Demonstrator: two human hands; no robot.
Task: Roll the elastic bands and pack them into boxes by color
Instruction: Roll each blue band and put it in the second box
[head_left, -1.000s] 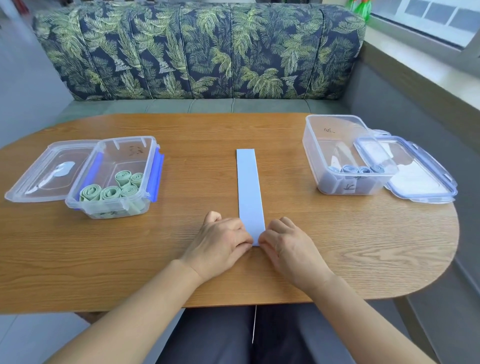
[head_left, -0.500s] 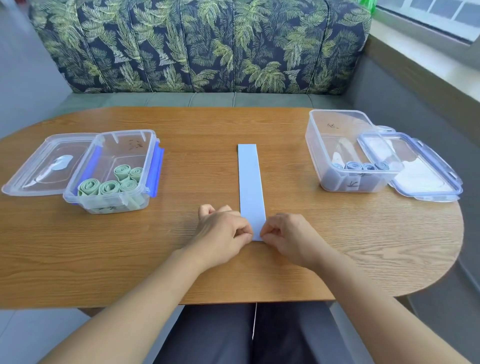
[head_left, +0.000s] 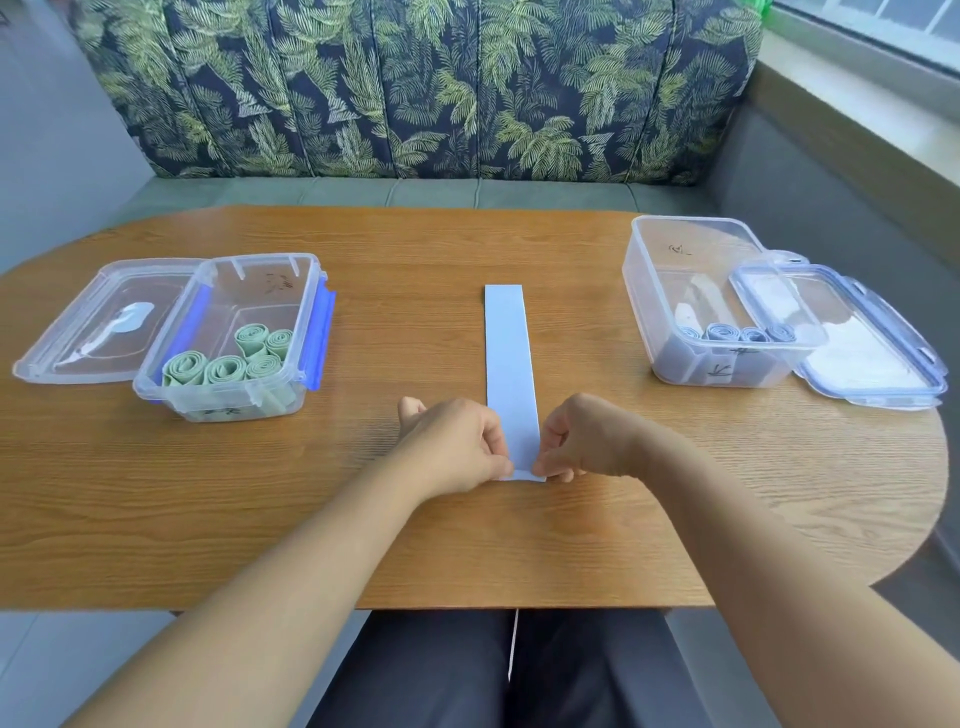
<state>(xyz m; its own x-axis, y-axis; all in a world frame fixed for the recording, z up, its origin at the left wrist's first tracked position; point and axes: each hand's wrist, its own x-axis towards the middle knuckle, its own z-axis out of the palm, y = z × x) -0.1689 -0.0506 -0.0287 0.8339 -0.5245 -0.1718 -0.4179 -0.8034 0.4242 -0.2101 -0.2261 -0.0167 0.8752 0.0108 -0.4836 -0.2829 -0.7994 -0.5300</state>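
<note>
Item: pale-blue flat elastic band strip (head_left: 508, 364), lengthwise at the centre of the oval wooden table (head_left: 415, 545). Left hand (head_left: 457, 447) and right hand (head_left: 587, 441) pinch its near corners. The near edge, flat a second ago, now appears turned over, so rolling is likely just starting.

Pale blue band (head_left: 506, 364), green rolls (head_left: 224, 368), apparently grey-blue rolls (head_left: 724, 332), palm-leaf patterned backrest (head_left: 415, 88).

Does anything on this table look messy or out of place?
Nothing really. The blue band lies straight, left hand and right hand pinching its near end. Green rolls sit in the left box, blue rolls in the right box. Only the right lid overlaps its box's corner.
</note>
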